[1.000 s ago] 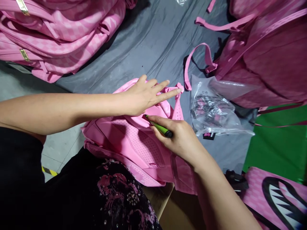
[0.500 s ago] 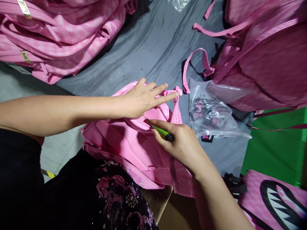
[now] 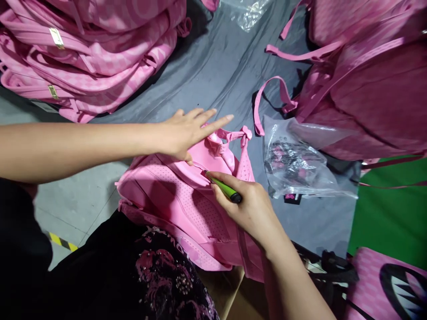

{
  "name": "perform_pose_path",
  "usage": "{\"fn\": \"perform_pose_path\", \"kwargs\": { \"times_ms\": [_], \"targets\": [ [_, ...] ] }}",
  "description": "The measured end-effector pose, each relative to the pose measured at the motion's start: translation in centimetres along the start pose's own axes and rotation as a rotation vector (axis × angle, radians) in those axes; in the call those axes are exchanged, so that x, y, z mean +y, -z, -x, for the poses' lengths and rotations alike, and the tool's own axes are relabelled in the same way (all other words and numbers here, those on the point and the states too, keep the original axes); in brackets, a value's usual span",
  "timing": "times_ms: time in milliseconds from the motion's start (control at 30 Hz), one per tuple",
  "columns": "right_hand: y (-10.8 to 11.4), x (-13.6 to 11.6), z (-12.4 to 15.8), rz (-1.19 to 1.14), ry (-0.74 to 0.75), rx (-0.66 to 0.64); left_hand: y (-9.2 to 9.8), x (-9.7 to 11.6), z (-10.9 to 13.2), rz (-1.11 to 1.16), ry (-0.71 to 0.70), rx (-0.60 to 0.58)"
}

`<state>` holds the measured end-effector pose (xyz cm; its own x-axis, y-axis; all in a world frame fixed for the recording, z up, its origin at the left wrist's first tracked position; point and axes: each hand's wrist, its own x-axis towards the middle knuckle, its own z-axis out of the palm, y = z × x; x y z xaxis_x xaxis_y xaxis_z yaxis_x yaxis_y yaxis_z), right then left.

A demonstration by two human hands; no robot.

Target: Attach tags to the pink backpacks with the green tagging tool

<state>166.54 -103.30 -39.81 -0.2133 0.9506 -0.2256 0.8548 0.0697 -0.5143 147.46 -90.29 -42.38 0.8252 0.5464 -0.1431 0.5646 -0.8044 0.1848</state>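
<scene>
Head view: a pink backpack [image 3: 200, 202] is shown lying back-panel up at the near edge of a grey-covered table [image 3: 213, 84], with its lower part reaching over the person's dark-clothed lap [image 3: 160, 271]. The left hand [image 3: 185, 135] is laid palm down across the backpack's far side, its fingers spread and nothing gripped; how firmly the cloth is pressed cannot be told. In the right hand [image 3: 245, 193], a slim green tool [image 3: 225, 187] with a black end is held pen-fashion, the thumb and fingers closed round it. Its tip is brought to a padded fold just beside the left thumb; what kind of tip it is cannot be made out.

For good work here, the fold would best be kept flat and taut by the left hand, with the thumb well out of the tip's path. The tool should be guided lightly and at a low angle, so that the cloth is not snagged. The loose strap [image 3: 245, 153] should be kept aside.

Farther off, a pile of pink bags [image 3: 100, 62] is seen at upper left, a larger pink bag [image 3: 376, 98] at upper right, and a clear pouch [image 3: 296, 155] between that bag and the right hand.
</scene>
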Motion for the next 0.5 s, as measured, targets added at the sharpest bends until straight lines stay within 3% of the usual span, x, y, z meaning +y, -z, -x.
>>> {"fn": "perform_pose_path", "kwargs": {
  "times_ms": [133, 333, 500],
  "targets": [
    [-1.8, -0.9, -0.5, -0.23, 0.068, 0.053, 0.3, -0.1, 1.5, -0.012, 0.068, -0.005],
    [-3.6, -1.1, -1.3, -0.222, 0.062, 0.1, 0.8, 2.4, 0.7, -0.131, 0.253, -0.168],
    [-3.4, -0.8, -1.3, -0.239, 0.035, 0.103, 1.4, 1.9, 0.2, -0.123, 0.207, -0.257]
  ]
}}
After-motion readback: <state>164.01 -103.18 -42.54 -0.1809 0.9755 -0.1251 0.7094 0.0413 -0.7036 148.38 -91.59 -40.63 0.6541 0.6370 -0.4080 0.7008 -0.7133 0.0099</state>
